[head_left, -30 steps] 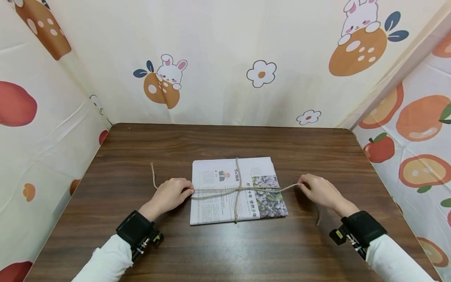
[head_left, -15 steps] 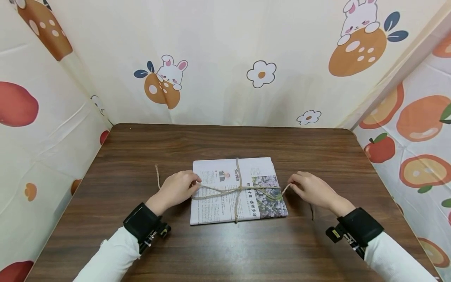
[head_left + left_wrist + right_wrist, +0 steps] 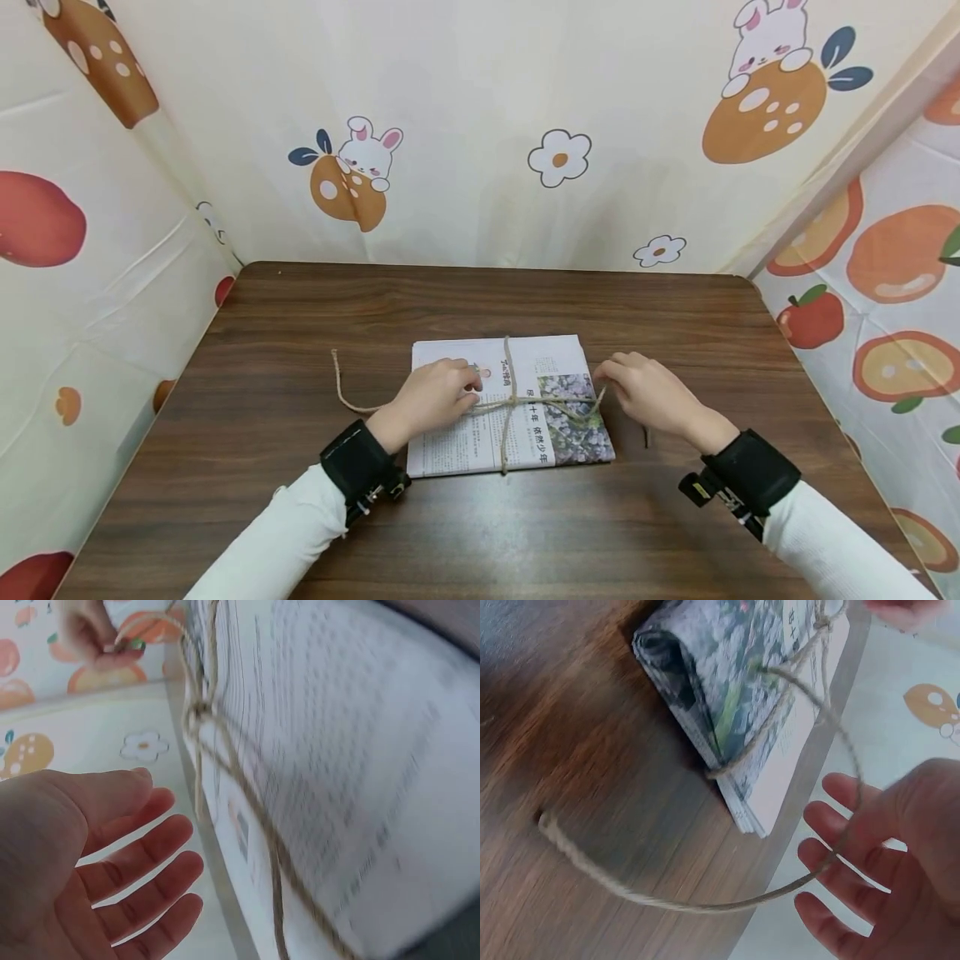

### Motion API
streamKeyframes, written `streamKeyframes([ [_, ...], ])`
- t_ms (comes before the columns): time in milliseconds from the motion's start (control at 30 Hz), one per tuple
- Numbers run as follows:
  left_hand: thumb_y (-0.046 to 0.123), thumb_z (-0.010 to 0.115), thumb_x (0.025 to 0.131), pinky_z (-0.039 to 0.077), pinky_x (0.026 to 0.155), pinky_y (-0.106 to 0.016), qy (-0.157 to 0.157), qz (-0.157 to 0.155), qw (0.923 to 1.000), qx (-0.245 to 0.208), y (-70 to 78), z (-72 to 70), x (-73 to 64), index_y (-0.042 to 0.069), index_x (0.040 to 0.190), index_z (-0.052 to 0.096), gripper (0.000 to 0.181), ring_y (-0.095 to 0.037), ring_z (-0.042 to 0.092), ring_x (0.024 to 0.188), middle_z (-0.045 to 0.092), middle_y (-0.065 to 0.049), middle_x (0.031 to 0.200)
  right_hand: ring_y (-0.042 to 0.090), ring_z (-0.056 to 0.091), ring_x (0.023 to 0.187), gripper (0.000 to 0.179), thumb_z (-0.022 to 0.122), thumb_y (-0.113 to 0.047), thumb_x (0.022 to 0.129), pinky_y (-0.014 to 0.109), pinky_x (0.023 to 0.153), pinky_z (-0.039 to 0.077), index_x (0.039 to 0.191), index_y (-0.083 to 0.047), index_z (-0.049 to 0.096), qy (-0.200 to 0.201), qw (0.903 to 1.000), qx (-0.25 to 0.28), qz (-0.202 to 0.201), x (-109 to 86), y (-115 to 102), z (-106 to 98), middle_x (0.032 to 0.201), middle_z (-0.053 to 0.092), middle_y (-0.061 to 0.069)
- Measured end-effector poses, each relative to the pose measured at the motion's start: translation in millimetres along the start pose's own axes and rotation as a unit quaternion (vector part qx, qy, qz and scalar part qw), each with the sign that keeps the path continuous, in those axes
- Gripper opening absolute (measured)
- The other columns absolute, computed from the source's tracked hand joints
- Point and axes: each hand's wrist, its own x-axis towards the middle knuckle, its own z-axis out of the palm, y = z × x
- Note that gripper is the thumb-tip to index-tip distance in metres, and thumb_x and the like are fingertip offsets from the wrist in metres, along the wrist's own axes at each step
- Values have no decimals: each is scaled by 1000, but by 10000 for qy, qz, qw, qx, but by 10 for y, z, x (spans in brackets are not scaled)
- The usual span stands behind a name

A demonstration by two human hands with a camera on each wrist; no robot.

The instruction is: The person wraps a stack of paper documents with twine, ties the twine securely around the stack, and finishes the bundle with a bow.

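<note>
A folded newspaper bundle (image 3: 457,450) lies on the table, crossed both ways by tan twine (image 3: 513,401) with a knot at the middle. My left hand (image 3: 431,396) is over the bundle's left half. In the left wrist view its fingers are loosely bent beside the twine, with nothing between them. Past the bundle's right edge, my right hand (image 3: 652,400) pinches a slack strand of twine between thumb and fingers. In the right wrist view the twine's tail (image 3: 705,908) loops from that hand over the table. The other loose end (image 3: 337,375) curves up left of the bundle.
The brown wood-grain table (image 3: 300,317) meets a pale curtain (image 3: 465,100) with rabbit and flower prints at its back edge. Fruit-printed sheets stand along both sides. Each wrist wears a black strap (image 3: 752,473) with a small camera.
My left hand has left the twine's left strand and moved right over the newspaper. My right hand has moved left toward the bundle, and its strand has gone from taut to slack.
</note>
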Motion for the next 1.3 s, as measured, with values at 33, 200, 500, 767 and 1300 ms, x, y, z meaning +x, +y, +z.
streamKeyframes([
  [33,16,65,84,48,65,-31,-33,47,10000,18,25,17,19,14,88,69,7,-15,60,79,63,2,85,21,60,82,26,53,8,81,33,64,43,95,-9,67,51,10000,-68,-40,4,-10,5,89,62,3],
  [200,15,63,84,46,60,-29,-17,175,9996,203,115,110,87,15,85,69,6,-13,59,73,63,3,83,19,57,78,20,57,3,82,31,62,40,91,-12,67,336,9989,-279,-170,51,-100,54,86,61,1],
  [500,16,63,83,46,57,-26,-96,188,9991,368,161,236,151,16,82,67,4,-11,57,73,63,3,83,14,55,67,6,69,-11,80,27,57,44,84,-13,65,95,9978,-397,-525,154,-324,296,78,59,0],
  [767,17,63,84,44,54,-24,7,52,9993,379,172,267,201,17,77,66,7,-10,57,67,61,5,75,13,52,65,11,71,-15,79,26,57,43,82,-12,61,-322,9982,-446,-236,271,-389,421,75,56,-1],
  [1300,16,64,83,39,48,-23,59,-49,9990,431,145,269,209,17,68,61,15,-8,51,58,55,6,68,9,40,56,16,57,-4,87,22,52,34,76,-11,48,-875,9959,220,-2,345,-457,385,66,45,-4],
])
